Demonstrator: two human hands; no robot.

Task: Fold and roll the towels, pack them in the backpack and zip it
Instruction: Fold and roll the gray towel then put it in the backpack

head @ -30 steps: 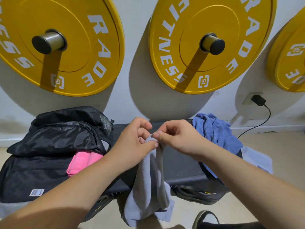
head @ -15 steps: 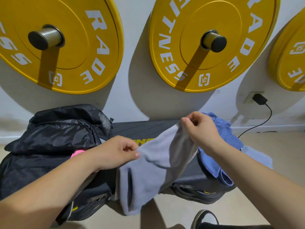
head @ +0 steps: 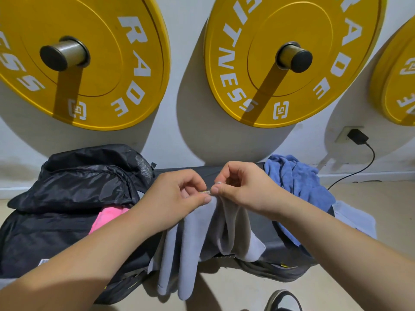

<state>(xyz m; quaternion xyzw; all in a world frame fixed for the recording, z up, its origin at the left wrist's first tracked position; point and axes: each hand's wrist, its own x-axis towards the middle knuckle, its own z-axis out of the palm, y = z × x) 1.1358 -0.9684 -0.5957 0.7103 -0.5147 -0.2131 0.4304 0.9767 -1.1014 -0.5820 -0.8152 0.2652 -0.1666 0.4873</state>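
A grey towel (head: 197,241) hangs in folds in front of the black bench (head: 265,230). My left hand (head: 175,196) and my right hand (head: 242,187) pinch its top edge close together, fingertips almost touching. The black backpack (head: 74,198) lies open on the left end of the bench, with a pink rolled towel (head: 105,221) showing in its opening. A crumpled blue towel (head: 298,182) sits on the right end of the bench, and a pale blue towel (head: 354,218) lies just beyond it.
Yellow weight plates (head: 280,52) hang on pegs on the wall behind the bench. A black charger (head: 358,136) is plugged in at the right, its cable running down to the floor. A shoe (head: 284,300) shows at the bottom edge.
Half a second ago my hands held the grey towel spread apart. They have come back together at the middle, so the towel hangs doubled in folds.
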